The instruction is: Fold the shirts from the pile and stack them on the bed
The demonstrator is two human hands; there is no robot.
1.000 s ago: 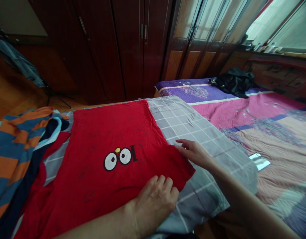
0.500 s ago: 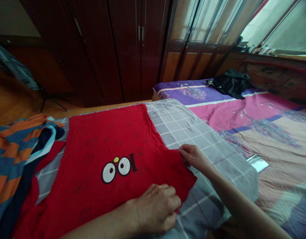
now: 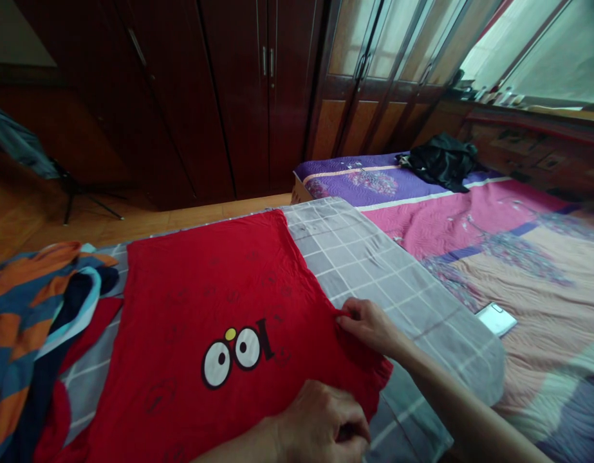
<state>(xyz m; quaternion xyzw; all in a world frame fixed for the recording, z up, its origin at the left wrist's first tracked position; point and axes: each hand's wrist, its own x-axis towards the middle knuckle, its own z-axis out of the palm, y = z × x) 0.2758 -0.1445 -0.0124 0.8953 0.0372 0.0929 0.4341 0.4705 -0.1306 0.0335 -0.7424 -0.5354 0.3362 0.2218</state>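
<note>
Red shirt (image 3: 219, 302), one; hands (image 3: 325, 415) (image 3: 369, 326), two

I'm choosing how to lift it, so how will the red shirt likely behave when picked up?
The red shirt would probably hang floppy, since it puckers softly where the right hand pinches it. It is likely light for its size, as it looks thin. Spread out on the sheet, it seems unlikely to roll.
</note>
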